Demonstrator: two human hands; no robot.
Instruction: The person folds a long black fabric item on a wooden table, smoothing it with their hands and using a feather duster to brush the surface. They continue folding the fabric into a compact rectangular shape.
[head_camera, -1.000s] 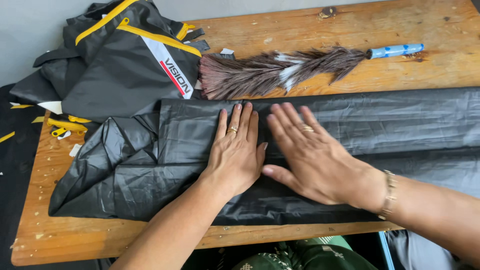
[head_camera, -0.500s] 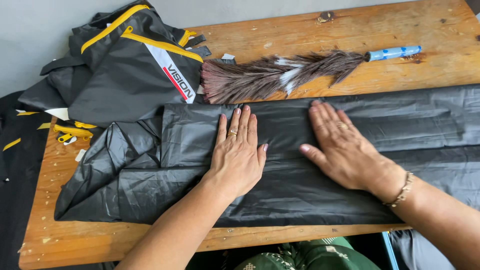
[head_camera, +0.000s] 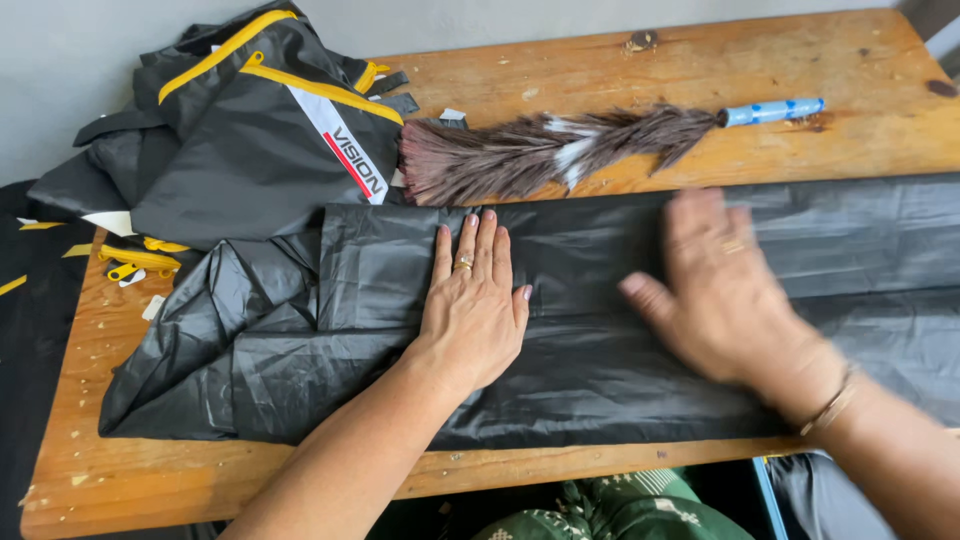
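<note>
A long sheet of black plastic-like fabric (head_camera: 600, 370) lies folded across the wooden table (head_camera: 600, 70). My left hand (head_camera: 475, 305) rests flat on it, fingers together, a ring on one finger, pressing the fabric down near its crumpled left end (head_camera: 200, 350). My right hand (head_camera: 725, 290) lies flat on the fabric further right, blurred by motion, with a ring and a thin bracelet at the wrist. Neither hand grips anything.
A feather duster (head_camera: 560, 150) with a blue handle (head_camera: 775, 110) lies behind the fabric. A black garment with yellow piping and a white stripe (head_camera: 260, 140) is piled at the back left. Yellow clips (head_camera: 135, 260) sit near the left edge. Green patterned cloth (head_camera: 600, 510) shows below the table.
My right hand has slid to the right across the black fabric, away from my left hand. My left hand has stayed pressed in place.
</note>
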